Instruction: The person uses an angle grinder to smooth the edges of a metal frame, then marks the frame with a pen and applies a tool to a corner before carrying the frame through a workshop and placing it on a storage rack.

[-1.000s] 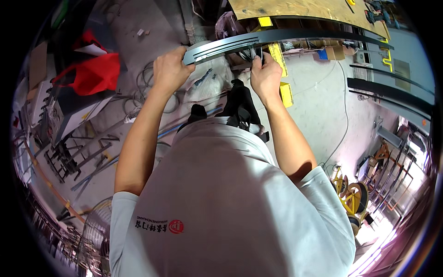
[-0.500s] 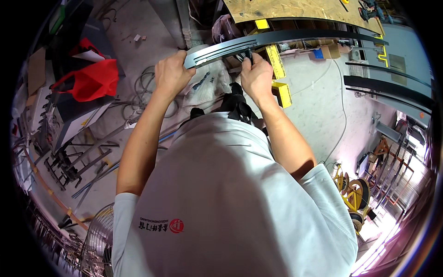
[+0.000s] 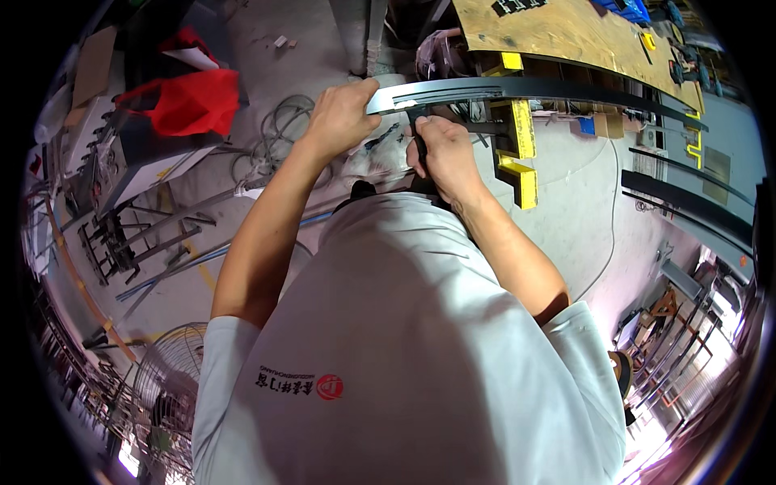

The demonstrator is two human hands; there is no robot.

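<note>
A long dark grey metal profile [image 3: 558, 90] with narrow slots near its left end stretches from my left hand far to the right. My left hand [image 3: 343, 120] is closed round that left end, thumb underneath. Just below the slotted part, my right hand [image 3: 447, 155] is closed on a narrow black piece [image 3: 419, 136] whose upper end meets the profile's near edge. The piece's exact kind cannot be made out, and its lower part is hidden by my fingers.
Yellow brackets [image 3: 525, 133] stand under the profile, beside a wooden board tabletop [image 3: 558, 32]. To the right lie long black profiles [image 3: 687, 202]. A red cloth [image 3: 194, 101], coiled cable [image 3: 283, 133] and wire-cage fan [image 3: 171, 364] are at the left. Clear plastic [image 3: 372, 162] lies below my hands.
My right hand has moved left along the profile, closer to my left hand, and slightly lower with the black piece. My left hand keeps its hold; the whole view has shifted.
</note>
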